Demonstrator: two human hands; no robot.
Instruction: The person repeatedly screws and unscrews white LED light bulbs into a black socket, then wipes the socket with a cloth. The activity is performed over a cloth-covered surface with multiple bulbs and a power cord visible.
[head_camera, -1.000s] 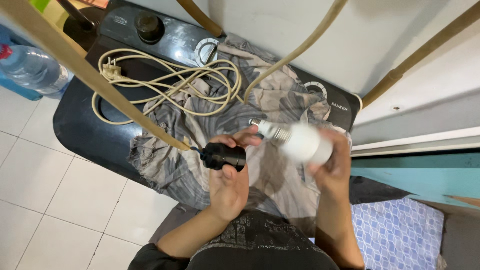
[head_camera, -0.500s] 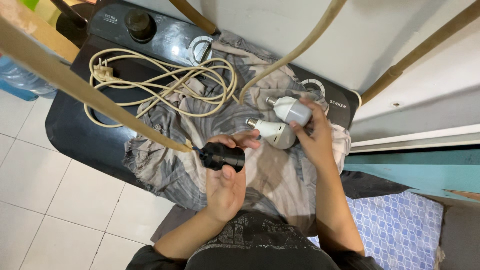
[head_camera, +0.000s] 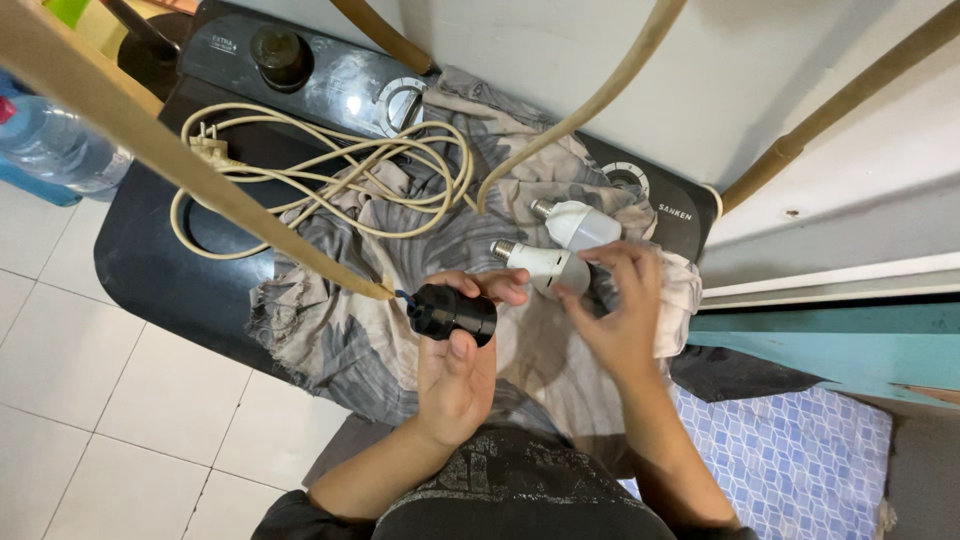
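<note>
— What sits at the centre of the frame?

— A black lamp socket (head_camera: 452, 313), gripped in the person's left hand (head_camera: 458, 365), thumb over the top and fingers wrapped behind. It lies on its side above a patterned grey cloth (head_camera: 340, 320), long axis running left to right, the open mouth facing right, the wired end facing left, where a beige cable (head_camera: 190, 160) rises toward the upper left corner.

— And the other hand?

— The right hand (head_camera: 615, 310) rests its fingertips on the nearer of two white LED bulbs, the near bulb (head_camera: 545, 265), just right of the socket. The fingers are spread and curved over the globe end; whether they have closed on the bulb cannot be told. That bulb lies flat on the cloth, its metal screw base pointing left toward the socket, globe to the right.

— The second bulb?

— The far bulb (head_camera: 578, 224) lies just beyond, roughly parallel, base also pointing left and slightly up, not touched by either hand.

— What surrounds them?

— The cloth drapes over a dark twin-tub washing machine (head_camera: 150, 265) with round dials along its back edge. A coiled cream power cord (head_camera: 330, 165) with a plug lies on the lid to the left. A clear water bottle (head_camera: 55, 145) stands on the white tiled floor at far left, and a blue patterned mat (head_camera: 800, 450) lies at lower right.
</note>
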